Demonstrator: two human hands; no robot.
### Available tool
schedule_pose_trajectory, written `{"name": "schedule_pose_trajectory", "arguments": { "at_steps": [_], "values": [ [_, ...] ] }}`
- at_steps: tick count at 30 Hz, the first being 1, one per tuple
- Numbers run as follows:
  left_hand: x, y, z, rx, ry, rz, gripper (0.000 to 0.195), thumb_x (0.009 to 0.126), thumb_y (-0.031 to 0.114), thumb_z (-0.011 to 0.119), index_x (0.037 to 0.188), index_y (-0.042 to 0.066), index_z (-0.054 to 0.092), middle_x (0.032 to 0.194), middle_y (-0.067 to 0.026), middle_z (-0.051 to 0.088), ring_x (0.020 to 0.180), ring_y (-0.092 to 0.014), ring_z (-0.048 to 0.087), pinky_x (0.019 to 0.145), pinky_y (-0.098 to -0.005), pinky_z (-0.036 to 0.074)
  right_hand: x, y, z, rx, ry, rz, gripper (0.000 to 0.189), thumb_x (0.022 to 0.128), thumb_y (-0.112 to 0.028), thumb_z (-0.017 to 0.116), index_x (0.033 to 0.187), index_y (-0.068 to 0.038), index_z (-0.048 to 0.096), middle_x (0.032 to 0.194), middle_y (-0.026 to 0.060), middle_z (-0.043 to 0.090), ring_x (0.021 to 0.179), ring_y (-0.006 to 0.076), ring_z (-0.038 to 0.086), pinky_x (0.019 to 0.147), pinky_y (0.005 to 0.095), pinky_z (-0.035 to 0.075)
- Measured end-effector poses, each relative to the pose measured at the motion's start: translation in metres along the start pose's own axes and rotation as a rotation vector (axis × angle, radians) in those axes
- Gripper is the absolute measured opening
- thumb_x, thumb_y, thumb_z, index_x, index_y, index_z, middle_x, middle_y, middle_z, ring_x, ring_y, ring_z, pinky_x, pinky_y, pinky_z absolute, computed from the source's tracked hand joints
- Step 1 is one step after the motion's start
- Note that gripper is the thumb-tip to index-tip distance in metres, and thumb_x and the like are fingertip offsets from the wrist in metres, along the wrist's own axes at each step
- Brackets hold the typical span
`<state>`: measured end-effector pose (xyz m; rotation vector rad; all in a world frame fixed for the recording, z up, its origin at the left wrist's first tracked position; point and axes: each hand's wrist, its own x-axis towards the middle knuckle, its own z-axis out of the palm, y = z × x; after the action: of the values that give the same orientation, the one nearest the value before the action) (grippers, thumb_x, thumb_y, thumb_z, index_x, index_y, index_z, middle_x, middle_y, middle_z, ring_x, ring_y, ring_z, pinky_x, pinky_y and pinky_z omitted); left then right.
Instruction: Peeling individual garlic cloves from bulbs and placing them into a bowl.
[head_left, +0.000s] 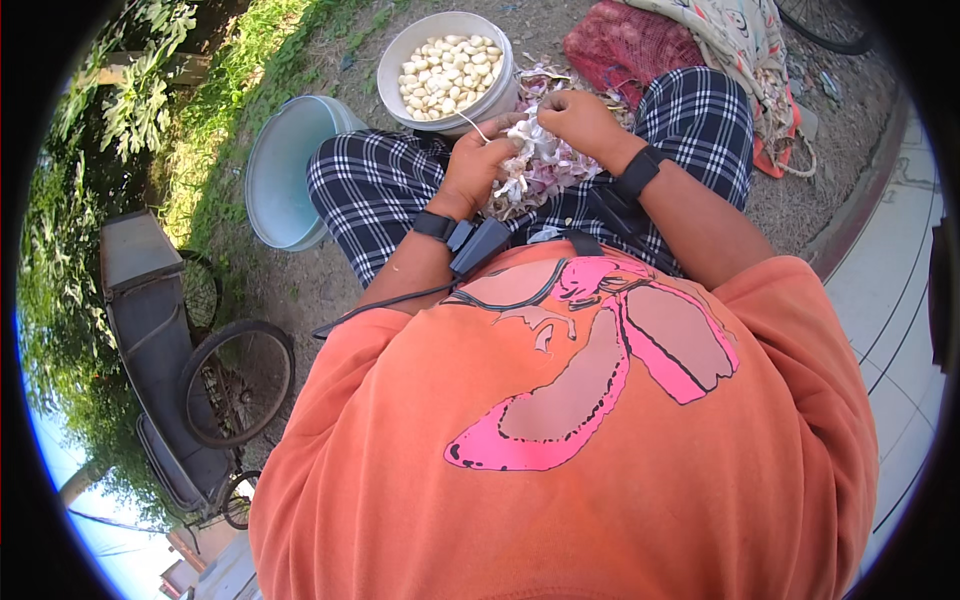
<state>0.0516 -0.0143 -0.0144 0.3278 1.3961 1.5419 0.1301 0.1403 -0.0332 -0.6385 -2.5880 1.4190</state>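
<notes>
Between my knees lies a heap of papery garlic skins (559, 161), white and purplish. Over its left side, my left hand (480, 161) has its fingers bent around a partly peeled garlic piece (516, 139), and a thin pale stalk or strip (472, 124) sticks up by the fingers. My right hand (581, 124) is just to the right, thumb and fingertips pinched together above the skins; whether something small is between them cannot be seen. Beyond my hands stands a white bucket (388, 75) holding many peeled garlic cloves (450, 75).
A pale blue-green bucket (289, 172) tilts beside my left knee. A red mesh sack (637, 49) of bulbs and a patterned cloth sack (742, 37) lie beyond my right knee. A cart with spoked wheels (238, 382) stands at left; a tiled floor (892, 300) edges the right.
</notes>
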Motion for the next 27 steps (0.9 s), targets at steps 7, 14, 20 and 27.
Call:
{"name": "schedule_pose_trajectory", "arguments": {
  "at_steps": [7,14,20,27],
  "values": [
    [0.007,-0.010,-0.009,0.005,-0.051,0.024,0.037,0.072,0.003,0.053,0.109,0.002,0.049,0.083,-0.0027,0.057,0.064,-0.007,0.052,0.050,-0.0175,0.040,-0.001,0.011,0.011,0.066,-0.042,-0.253,0.020,0.076,-0.016,0.045,0.082,0.001,0.055,0.075,0.0062,0.054,0.067,0.0140,0.051,0.058,0.0283,0.042],
    [0.004,-0.006,-0.001,0.038,0.068,0.085,0.034,0.074,0.007,0.056,0.107,0.000,0.049,0.084,-0.0041,0.057,0.071,-0.009,0.052,0.060,-0.0199,0.042,0.011,0.021,0.007,0.275,-0.088,-0.011,0.029,0.082,-0.026,0.040,0.094,-0.002,0.051,0.084,0.0072,0.052,0.074,0.0165,0.053,0.052,0.0288,0.044],
    [0.010,-0.017,-0.011,0.300,0.139,0.271,0.028,0.074,0.011,0.061,0.099,-0.001,0.054,0.088,-0.0045,0.058,0.076,-0.009,0.053,0.068,-0.0220,0.043,-0.005,-0.016,0.002,0.345,-0.324,0.180,0.038,0.080,-0.029,0.045,0.101,0.002,0.052,0.085,0.0134,0.058,0.063,0.0188,0.058,0.047,0.0295,0.048],
    [0.006,-0.010,-0.006,0.449,0.081,0.381,0.029,0.073,0.007,0.060,0.101,0.001,0.054,0.087,-0.0042,0.059,0.077,-0.009,0.053,0.068,-0.0223,0.043,0.000,-0.007,0.003,0.383,-0.255,0.090,0.030,0.072,-0.027,0.056,0.077,0.002,0.060,0.063,0.0093,0.058,0.051,0.0160,0.056,0.046,0.0260,0.044]
  ]
}}
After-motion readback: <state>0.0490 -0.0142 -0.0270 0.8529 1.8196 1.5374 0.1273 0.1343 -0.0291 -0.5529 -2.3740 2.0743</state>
